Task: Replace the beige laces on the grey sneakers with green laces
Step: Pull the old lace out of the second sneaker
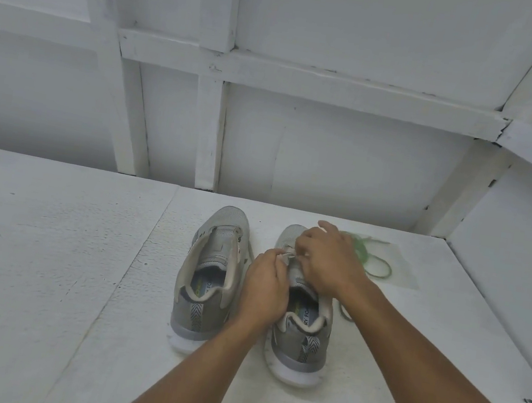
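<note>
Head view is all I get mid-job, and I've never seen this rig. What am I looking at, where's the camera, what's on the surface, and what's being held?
There is no machine here. A person works with bare hands, and the one camera sits on their head, looking forward and down, so both arms enter from the bottom edge. On the white surface stand two grey sneakers, heels toward the camera. The left sneaker appears unlaced. Both hands are over the right sneaker: the left hand and the right hand pinch the beige lace at its eyelets. The green laces lie loose, to the right of that shoe.
</note>
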{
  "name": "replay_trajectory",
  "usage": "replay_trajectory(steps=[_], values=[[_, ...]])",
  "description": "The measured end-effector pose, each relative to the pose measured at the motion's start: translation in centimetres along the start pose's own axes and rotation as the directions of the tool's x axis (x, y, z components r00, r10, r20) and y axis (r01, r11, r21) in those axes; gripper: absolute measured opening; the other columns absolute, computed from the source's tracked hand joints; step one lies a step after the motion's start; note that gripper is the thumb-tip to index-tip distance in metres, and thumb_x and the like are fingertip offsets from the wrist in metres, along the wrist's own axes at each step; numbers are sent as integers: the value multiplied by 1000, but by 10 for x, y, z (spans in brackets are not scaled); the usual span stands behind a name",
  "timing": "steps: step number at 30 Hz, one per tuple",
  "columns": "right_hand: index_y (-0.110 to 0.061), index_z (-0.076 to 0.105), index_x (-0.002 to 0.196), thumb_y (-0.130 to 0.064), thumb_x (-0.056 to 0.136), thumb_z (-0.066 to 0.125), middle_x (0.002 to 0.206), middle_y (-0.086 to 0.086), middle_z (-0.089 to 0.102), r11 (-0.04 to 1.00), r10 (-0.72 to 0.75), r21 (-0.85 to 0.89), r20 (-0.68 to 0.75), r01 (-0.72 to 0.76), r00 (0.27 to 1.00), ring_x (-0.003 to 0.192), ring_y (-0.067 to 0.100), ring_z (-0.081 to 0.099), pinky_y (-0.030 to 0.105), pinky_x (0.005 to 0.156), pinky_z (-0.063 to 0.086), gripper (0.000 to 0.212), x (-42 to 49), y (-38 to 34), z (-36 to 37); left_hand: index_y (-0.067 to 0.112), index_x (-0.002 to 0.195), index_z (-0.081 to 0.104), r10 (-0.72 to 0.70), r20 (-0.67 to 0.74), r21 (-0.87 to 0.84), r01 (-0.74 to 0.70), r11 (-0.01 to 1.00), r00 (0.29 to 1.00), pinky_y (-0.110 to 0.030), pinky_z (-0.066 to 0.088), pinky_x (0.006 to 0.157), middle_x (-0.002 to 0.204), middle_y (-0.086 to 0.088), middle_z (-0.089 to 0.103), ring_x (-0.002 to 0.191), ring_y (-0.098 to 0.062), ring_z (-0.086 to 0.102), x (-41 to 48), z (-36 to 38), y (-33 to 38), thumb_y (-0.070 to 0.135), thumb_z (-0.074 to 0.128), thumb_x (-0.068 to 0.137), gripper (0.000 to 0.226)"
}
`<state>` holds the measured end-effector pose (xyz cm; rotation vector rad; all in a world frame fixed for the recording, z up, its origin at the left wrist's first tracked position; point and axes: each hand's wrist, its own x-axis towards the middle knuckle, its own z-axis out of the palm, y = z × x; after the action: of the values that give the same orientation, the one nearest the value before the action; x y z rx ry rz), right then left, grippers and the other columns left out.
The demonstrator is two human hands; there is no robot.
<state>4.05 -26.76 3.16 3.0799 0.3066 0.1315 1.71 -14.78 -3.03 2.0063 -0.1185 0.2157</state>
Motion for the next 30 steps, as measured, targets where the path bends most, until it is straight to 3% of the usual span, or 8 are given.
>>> replay_trajectory(steps=[5, 8, 12, 16, 20, 24, 26, 30], values=[[-18, 62, 95, -17, 87, 47, 108, 1, 61, 973, 208, -61, -185, -223, 960, 111, 27, 47, 37, 86, 37, 17, 0, 32, -23, 9, 120, 60, 3, -3, 41, -3, 999, 1000, -30, 40, 92, 115, -6, 64, 108, -21, 55, -1, 0, 2, 18, 32, 103, 34], [-14, 57, 107, -15, 88, 48, 114, 4, 60, 953, 301, 78, -159, -292, 940, 109, 30, 49, 39, 87, 41, 21, 2, 38, -25, 10, 121, 59, -7, -9, 50, 7, 999, 1000, -30, 39, 94, 117, -6, 63, 110, -21, 54, 0, 0, 3, 18, 31, 103, 34], [-18, 51, 126, -24, 91, 52, 131, 3, 53, 957, 152, 260, -74, -129, 986, 123, 26, 45, 41, 99, 39, 36, 1, 14, -18, 8, 118, 60, -13, -20, 42, 13, 999, 1000, -31, 40, 90, 114, -7, 64, 107, -23, 56, 0, 2, 3, 17, 33, 103, 33], [-23, 62, 107, -29, 92, 52, 111, -1, 61, 997, -15, 72, -58, 19, 998, 112, 22, 50, 34, 83, 40, 19, -1, -10, -4, 9, 111, 62, -24, -15, 15, 24, 1000, 1000, -36, 43, 87, 108, -7, 65, 102, -24, 57, 0, 2, 2, 18, 32, 102, 32], [-15, 58, 102, -19, 92, 45, 103, 4, 61, 1000, 23, 6, -90, -23, 996, 101, 27, 54, 31, 70, 32, 16, -5, -8, -7, 9, 112, 62, -20, -26, 3, 20, 1000, 999, -34, 42, 87, 109, -7, 66, 103, -24, 57, 0, 2, 1, 18, 34, 103, 31], [-17, 59, 99, -24, 93, 46, 104, 2, 62, 990, 87, 120, -96, -75, 992, 102, 26, 52, 36, 78, 39, 16, -4, 13, -13, 8, 114, 61, -16, -29, 32, 17, 999, 999, -35, 41, 90, 111, -8, 66, 105, -25, 56, 0, 3, 2, 18, 34, 103, 31], [-21, 61, 101, -31, 92, 52, 107, -1, 62, 986, 44, 165, -46, -36, 998, 106, 23, 51, 36, 83, 40, 16, -4, 13, -10, 8, 115, 61, -21, -27, 37, 22, 999, 999, -36, 42, 90, 111, -8, 66, 105, -25, 56, 0, 3, 2, 18, 34, 103, 31], [-24, 65, 100, -35, 93, 52, 108, -3, 63, 995, -49, 90, -54, 53, 997, 107, 22, 53, 34, 82, 41, 19, -3, 0, 5, 9, 116, 61, -23, -16, 26, 24, 999, 1000, -37, 43, 91, 112, -7, 65, 106, -24, 57, 0, 3, 2, 19, 33, 103, 32]])
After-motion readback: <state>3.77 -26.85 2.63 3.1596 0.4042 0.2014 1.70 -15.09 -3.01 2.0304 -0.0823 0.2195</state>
